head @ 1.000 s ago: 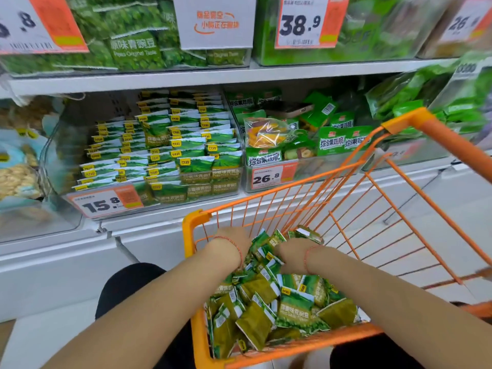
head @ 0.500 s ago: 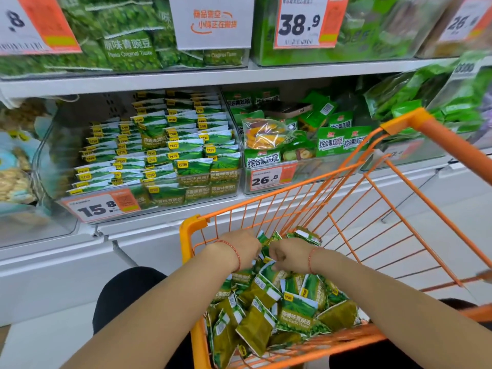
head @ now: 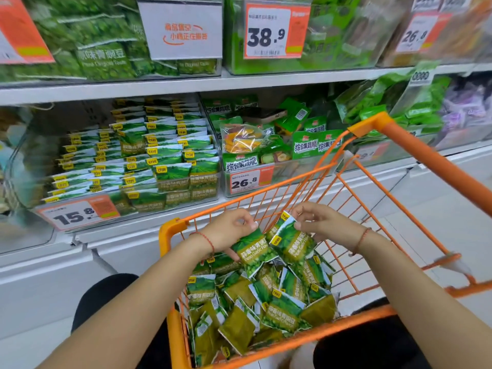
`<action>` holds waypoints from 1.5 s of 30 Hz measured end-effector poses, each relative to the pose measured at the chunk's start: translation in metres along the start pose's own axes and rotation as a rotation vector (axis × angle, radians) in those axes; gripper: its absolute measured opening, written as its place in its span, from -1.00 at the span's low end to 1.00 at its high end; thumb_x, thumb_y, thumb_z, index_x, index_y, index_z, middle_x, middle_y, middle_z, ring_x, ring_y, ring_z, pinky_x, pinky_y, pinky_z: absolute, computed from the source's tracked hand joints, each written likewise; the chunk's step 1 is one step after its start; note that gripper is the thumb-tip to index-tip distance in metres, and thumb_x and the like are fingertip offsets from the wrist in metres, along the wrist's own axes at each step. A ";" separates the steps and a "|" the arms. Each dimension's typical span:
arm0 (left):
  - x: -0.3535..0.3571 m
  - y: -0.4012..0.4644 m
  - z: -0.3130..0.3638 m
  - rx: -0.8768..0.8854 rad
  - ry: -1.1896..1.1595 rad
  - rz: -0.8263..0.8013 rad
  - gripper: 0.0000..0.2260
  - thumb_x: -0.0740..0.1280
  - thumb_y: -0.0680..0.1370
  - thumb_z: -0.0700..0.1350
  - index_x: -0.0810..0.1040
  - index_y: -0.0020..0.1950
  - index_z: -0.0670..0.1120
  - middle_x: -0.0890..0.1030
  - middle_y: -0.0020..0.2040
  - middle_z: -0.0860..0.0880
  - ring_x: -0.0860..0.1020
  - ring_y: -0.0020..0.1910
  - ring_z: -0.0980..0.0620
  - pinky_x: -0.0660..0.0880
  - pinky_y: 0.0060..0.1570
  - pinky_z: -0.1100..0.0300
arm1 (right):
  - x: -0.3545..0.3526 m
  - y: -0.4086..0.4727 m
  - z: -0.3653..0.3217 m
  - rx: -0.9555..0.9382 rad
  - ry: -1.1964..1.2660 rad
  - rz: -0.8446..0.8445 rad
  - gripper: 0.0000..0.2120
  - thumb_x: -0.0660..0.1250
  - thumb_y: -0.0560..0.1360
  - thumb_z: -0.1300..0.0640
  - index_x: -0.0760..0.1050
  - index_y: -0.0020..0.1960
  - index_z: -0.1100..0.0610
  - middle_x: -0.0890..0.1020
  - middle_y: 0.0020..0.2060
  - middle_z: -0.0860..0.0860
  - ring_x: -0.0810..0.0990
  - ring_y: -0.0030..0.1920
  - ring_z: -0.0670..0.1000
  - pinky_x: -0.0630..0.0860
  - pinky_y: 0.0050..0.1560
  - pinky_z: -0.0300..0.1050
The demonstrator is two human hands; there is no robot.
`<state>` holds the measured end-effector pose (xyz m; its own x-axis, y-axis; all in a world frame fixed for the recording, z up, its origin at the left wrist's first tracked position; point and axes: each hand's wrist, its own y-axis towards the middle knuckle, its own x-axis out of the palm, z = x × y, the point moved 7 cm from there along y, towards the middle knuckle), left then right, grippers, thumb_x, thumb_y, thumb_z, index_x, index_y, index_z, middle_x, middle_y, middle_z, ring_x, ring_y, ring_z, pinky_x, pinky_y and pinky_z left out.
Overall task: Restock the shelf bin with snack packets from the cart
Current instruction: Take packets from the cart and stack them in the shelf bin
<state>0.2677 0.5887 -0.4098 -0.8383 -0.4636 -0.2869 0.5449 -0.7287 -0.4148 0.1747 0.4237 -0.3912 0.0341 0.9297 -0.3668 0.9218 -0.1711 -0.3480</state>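
Observation:
An orange wire cart (head: 415, 153) stands in front of me with a heap of green garlic-pea snack packets (head: 266, 304) in its near end. My left hand (head: 229, 230) pinches one green packet (head: 254, 253) by its top edge, lifted just above the heap. My right hand (head: 319, 221) pinches a second green packet (head: 294, 242) beside it, also raised. The two held packets touch each other. On the lower shelf to the left, the clear shelf bin (head: 133, 161) with the 15.8 price tag (head: 77, 213) holds rows of the same packets.
A neighbouring bin (head: 266, 145) of mixed veggie-crisp packs with a 26.8 tag sits right of the target bin. Upper shelf bins (head: 300, 35) carry larger green bags and price tags. The cart's far rim (head: 266, 193) stands between my hands and the shelf. Pale floor lies to the right.
Both hands have come up out of the heap, each lifting a packet. The view has tilted slightly and moved closer.

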 end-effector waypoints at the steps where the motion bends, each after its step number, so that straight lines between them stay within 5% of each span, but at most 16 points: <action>1: -0.002 -0.002 -0.001 -0.018 -0.022 0.022 -0.89 0.23 0.61 -0.06 0.45 -0.05 -0.08 0.33 0.42 -0.07 0.35 0.37 -0.12 0.53 -0.53 0.24 | -0.002 -0.001 0.002 0.008 0.049 0.009 -0.89 0.28 0.56 0.26 0.46 -0.08 0.07 0.37 -0.32 -0.05 0.24 -0.37 -0.04 0.20 -0.44 -0.28; 6: -0.003 -0.003 -0.010 -0.092 -0.176 0.012 -0.90 0.30 0.58 -0.17 0.51 0.04 -0.18 0.35 0.41 -0.10 0.46 0.22 -0.04 0.58 -0.38 0.27 | -0.002 -0.004 0.001 0.005 0.059 -0.021 -0.86 0.27 0.55 0.30 0.50 -0.11 0.09 0.45 -0.45 -0.18 0.25 -0.49 -0.14 0.15 -0.46 -0.29; 12: -0.011 -0.004 -0.004 -0.041 -0.070 0.040 -0.88 0.34 0.55 -0.19 0.56 0.07 -0.15 0.51 0.07 -0.12 0.50 -0.22 0.08 0.50 -0.23 0.26 | -0.011 -0.007 -0.005 -0.037 0.069 0.051 -0.85 0.29 0.52 0.35 0.54 -0.12 0.14 0.52 -0.44 -0.13 0.38 -0.50 -0.20 0.28 -0.44 -0.41; 15: -0.018 -0.007 0.003 0.037 0.134 0.150 -0.81 0.32 0.57 -0.12 0.56 0.16 -0.13 0.54 0.18 -0.16 0.50 -0.27 0.14 0.36 -0.35 0.36 | -0.002 -0.009 -0.008 -0.035 0.037 -0.036 -0.86 0.30 0.51 0.37 0.54 -0.11 0.16 0.55 -0.46 -0.14 0.40 -0.47 -0.19 0.28 -0.42 -0.37; 16: -0.016 -0.007 0.004 0.057 0.160 0.161 -0.79 0.29 0.58 -0.10 0.52 0.19 -0.13 0.38 0.32 -0.21 0.43 -0.38 0.16 0.31 -0.45 0.39 | 0.006 -0.009 -0.010 -0.030 0.024 -0.089 -0.87 0.30 0.52 0.36 0.54 -0.10 0.16 0.55 -0.47 -0.15 0.37 -0.48 -0.16 0.26 -0.44 -0.36; 17: -0.011 -0.007 0.004 0.061 0.175 0.148 -0.78 0.26 0.60 -0.09 0.47 0.21 -0.12 0.30 -0.10 0.06 0.37 -0.44 0.15 0.27 -0.51 0.39 | 0.013 -0.010 -0.013 -0.030 0.015 -0.139 -0.88 0.30 0.52 0.35 0.54 -0.09 0.16 0.54 -0.49 -0.16 0.34 -0.49 -0.14 0.24 -0.45 -0.35; 18: -0.006 -0.006 0.002 0.052 0.190 0.129 -0.79 0.23 0.61 -0.08 0.42 0.21 -0.11 0.45 -0.21 -0.04 0.35 -0.45 0.12 0.29 -0.53 0.38 | 0.021 -0.009 -0.018 -0.033 0.015 -0.173 -0.89 0.29 0.52 0.34 0.54 -0.08 0.16 0.53 -0.49 -0.17 0.35 -0.49 -0.14 0.25 -0.45 -0.36; 23: 0.013 -0.003 -0.002 -0.052 0.005 0.030 -0.81 0.15 0.62 -0.18 0.37 0.23 -0.07 0.37 -0.26 0.00 0.38 -0.38 0.13 0.44 -0.45 0.29 | 0.041 0.010 -0.036 -0.073 -0.054 -0.117 -0.84 0.33 0.50 0.33 0.60 0.06 0.26 0.66 -0.19 0.00 0.59 -0.25 -0.25 0.44 -0.19 -0.43; 26: 0.014 -0.011 -0.001 -0.159 -0.360 0.003 -0.73 0.12 0.62 0.11 0.47 0.13 -0.02 0.55 -0.16 0.00 0.50 -0.42 0.16 0.45 -0.44 0.31 | 0.036 0.015 -0.040 -0.070 0.052 0.053 -0.81 0.35 0.48 0.36 0.61 0.07 0.28 0.66 -0.26 -0.04 0.60 -0.29 -0.29 0.45 -0.20 -0.45; 29: 0.021 -0.015 0.000 -0.151 -0.540 -0.151 -0.49 0.15 0.49 0.29 0.48 0.26 -0.02 0.62 0.10 -0.08 0.62 0.00 0.02 0.57 -0.07 0.08 | 0.030 0.014 -0.035 -0.059 0.147 0.149 -0.78 0.36 0.47 0.37 0.59 0.10 0.22 0.64 -0.43 -0.20 0.58 -0.35 -0.30 0.43 -0.27 -0.47; 33: 0.022 -0.018 0.005 -0.068 -0.597 -0.187 -0.45 0.43 0.45 -0.07 0.35 0.39 -0.13 0.41 0.38 -0.09 0.44 0.32 -0.04 0.59 0.02 -0.03 | 0.024 0.008 -0.028 -0.012 0.270 0.233 -0.81 0.35 0.48 0.35 0.61 0.06 0.21 0.67 -0.26 -0.05 0.61 -0.18 -0.14 0.47 -0.25 -0.44; 36: 0.021 -0.017 0.005 -0.060 -0.655 -0.163 -0.39 0.38 0.46 -0.13 0.24 0.47 -0.12 0.35 0.41 -0.05 0.42 0.34 -0.01 0.57 0.06 -0.05 | 0.022 0.007 -0.020 0.050 0.364 0.266 -0.83 0.37 0.47 0.31 0.63 0.04 0.20 0.68 -0.09 0.01 0.60 0.04 -0.04 0.51 0.05 -0.24; 40: 0.015 -0.014 0.007 -0.054 -0.720 -0.089 -0.37 0.31 0.54 -0.23 0.08 0.53 -0.15 0.31 0.34 0.03 0.39 0.21 0.08 0.59 -0.02 -0.06 | 0.011 0.006 -0.003 0.158 0.546 0.355 -0.86 0.36 0.47 0.31 0.63 -0.03 0.14 0.67 -0.03 0.01 0.48 0.28 0.04 0.27 0.40 0.07; 45: 0.013 -0.014 0.009 -0.009 -0.635 -0.055 -0.35 0.29 0.56 -0.20 0.01 0.55 -0.11 0.17 0.48 -0.05 0.32 0.27 0.08 0.61 -0.06 0.07 | 0.015 0.002 0.003 0.227 0.754 0.447 -0.74 0.27 0.52 0.37 0.53 0.19 0.30 0.58 0.14 0.13 0.55 0.04 0.01 0.53 -0.03 -0.21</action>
<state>0.2490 0.5886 -0.4002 -0.7103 -0.6361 0.3015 0.4984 -0.7569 -0.4228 0.1763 0.4362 -0.4000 0.6878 0.7149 0.1261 0.6666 -0.5532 -0.4997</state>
